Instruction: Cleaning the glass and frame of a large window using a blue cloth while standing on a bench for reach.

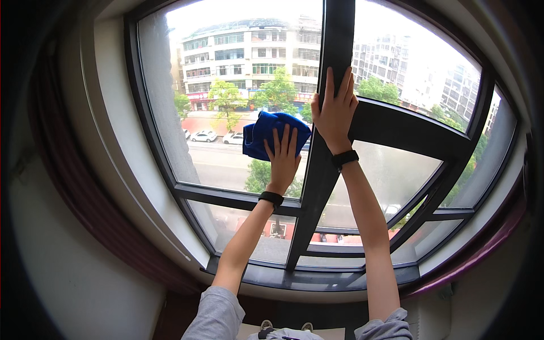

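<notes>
My left hand (284,159) lies flat over a folded blue cloth (254,140), holding it against the large left window pane (221,165). Its fingers point upward, and the cloth's right edge comes close to the dark vertical window post (338,29). Higher up and to the right, my right hand (336,108) rests on that post, with no object in it. Its thumb is spread toward the left pane and its fingertips reach up the post. A black band circles each wrist.
A dark sill (263,275) runs below the panes. The lower middle sash (378,182) appears tilted ajar. Purple curtains hang at the left (63,170) and right (476,259). My shoes (266,324) show on a pale surface under the sill. Outside are a street, trees and buildings.
</notes>
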Tool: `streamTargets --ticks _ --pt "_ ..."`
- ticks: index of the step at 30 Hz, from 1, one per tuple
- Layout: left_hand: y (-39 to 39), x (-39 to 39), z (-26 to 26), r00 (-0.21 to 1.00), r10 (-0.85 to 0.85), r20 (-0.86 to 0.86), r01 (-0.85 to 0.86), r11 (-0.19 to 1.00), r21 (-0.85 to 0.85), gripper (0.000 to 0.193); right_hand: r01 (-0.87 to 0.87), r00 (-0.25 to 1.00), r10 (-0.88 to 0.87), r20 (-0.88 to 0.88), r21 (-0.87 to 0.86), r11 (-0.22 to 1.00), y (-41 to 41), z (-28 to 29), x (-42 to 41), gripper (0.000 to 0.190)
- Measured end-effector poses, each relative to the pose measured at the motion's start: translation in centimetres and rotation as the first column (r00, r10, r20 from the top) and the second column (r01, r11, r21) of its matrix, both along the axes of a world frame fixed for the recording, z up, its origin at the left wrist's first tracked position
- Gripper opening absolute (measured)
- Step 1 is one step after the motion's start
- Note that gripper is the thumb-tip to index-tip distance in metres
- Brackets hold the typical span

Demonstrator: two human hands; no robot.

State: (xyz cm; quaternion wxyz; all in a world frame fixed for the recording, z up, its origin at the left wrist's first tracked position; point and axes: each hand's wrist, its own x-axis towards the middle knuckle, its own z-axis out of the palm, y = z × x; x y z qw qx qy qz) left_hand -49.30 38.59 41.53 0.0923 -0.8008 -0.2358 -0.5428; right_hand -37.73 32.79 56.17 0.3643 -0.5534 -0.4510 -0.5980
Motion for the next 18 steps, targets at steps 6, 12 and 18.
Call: streamTargets --ticks 6,12,18 --pt "-0.5 -0.9 -3.8 0.98 0.048 0.195 -0.016 0.986 -0.165 0.066 -0.013 1.0 0.012 0.002 0.007 1.0 -0.3 0.4 -0.7 0.062" --pt "-0.8 1.6 7.2 0.907 -0.169 0.387 0.199 0.979 -0.038 0.059 -0.149 0.987 0.15 -0.056 0.012 0.989 0.2 0.2 -0.8 0.073" --pt "0.4 2.1 20.2 0.793 -0.541 0.281 0.497 0.841 0.216 0.056 -0.052 0.998 0.052 -0.044 0.013 0.999 -0.4 0.3 -0.4 0.066"
